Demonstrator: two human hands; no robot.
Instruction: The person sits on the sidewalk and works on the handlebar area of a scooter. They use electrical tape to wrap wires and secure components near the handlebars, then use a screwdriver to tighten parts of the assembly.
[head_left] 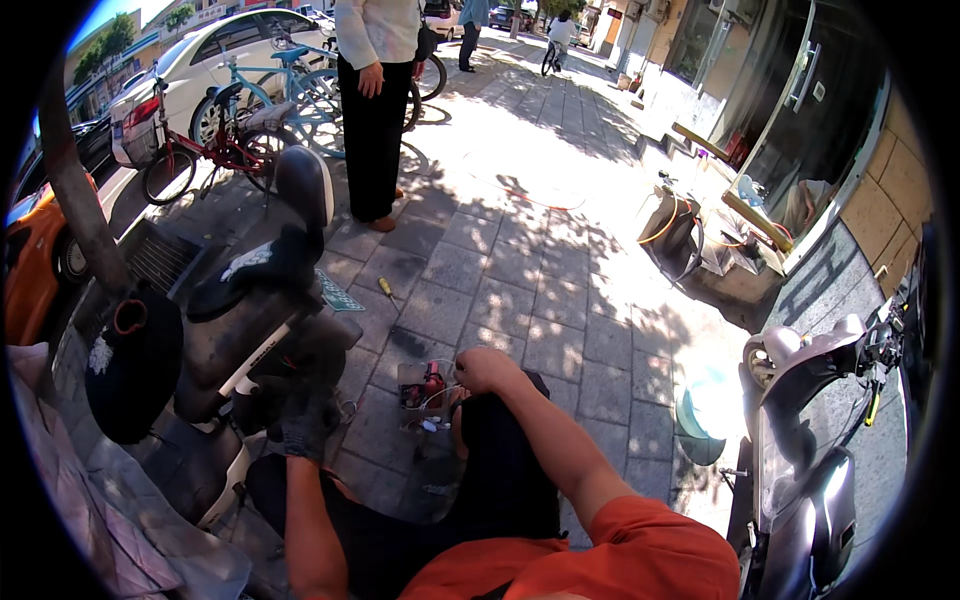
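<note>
Hand Positions at the Scooter [228, 350]

The gloved left hand [305, 430] is placed at the scooter's side; its grip cannot be determined. The right hand [482, 370] is curled beside a parts box [410, 397] on the pavement [545, 300]; its grasp is hidden.

The glove [304, 430] is dark grey, the left scooter [225, 345] mostly black. The screwdriver handle [385, 286] is yellow, the shirt [640, 550] orange, the pavement [500, 275] grey with bright spots.

A red bicycle [207, 153] stands near a white car [172, 76].
</note>
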